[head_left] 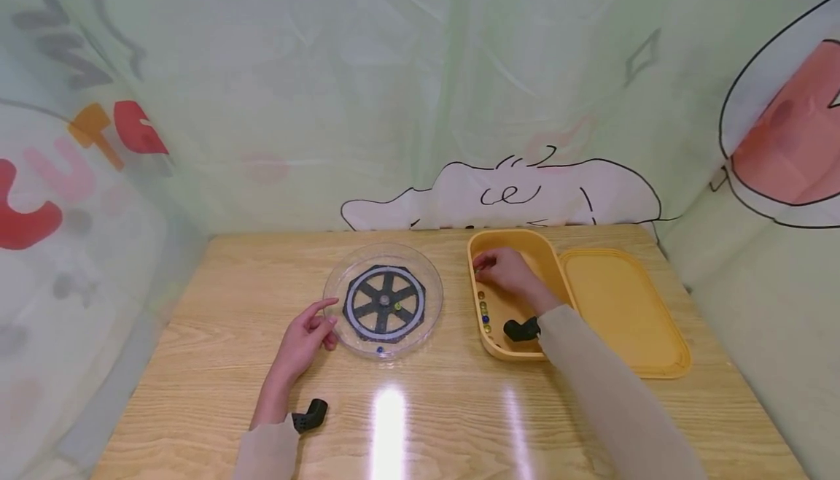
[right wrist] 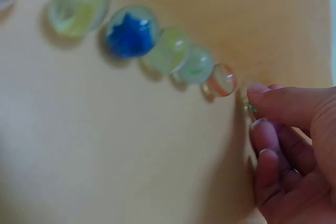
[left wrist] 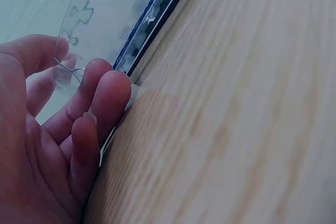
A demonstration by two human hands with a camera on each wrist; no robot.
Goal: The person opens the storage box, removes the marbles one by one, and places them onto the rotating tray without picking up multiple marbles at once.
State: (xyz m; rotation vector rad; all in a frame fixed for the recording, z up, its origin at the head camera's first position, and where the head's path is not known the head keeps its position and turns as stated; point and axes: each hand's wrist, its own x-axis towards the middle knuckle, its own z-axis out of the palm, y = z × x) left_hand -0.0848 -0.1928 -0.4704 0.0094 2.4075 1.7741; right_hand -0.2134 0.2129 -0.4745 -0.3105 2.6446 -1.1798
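Observation:
A clear round dish (head_left: 429,330) stands on the table, with a dark six-spoked wheel shape (head_left: 385,323) at its middle. A yellow-green marble (head_left: 397,306) lies over the wheel, a blue marble (head_left: 380,349) near the dish's front rim. My left hand (head_left: 306,340) holds the dish's left rim, forefinger reaching over it; in the left wrist view, fingers (left wrist: 112,95) curl at the clear wall. My right hand (head_left: 508,270), inside the yellow box (head_left: 508,355), pinches a small glass marble (right wrist: 250,107) between thumb and fingers. Several marbles (right wrist: 131,32) line up beside it along the box's left wall.
The yellow lid (head_left: 623,312) lies flat to the right of the box. Behind the wooden table (head_left: 262,268) hangs a pale printed curtain (head_left: 295,101). Black wrist-worn devices (head_left: 521,330) sit at both cuffs, the right one over the box floor.

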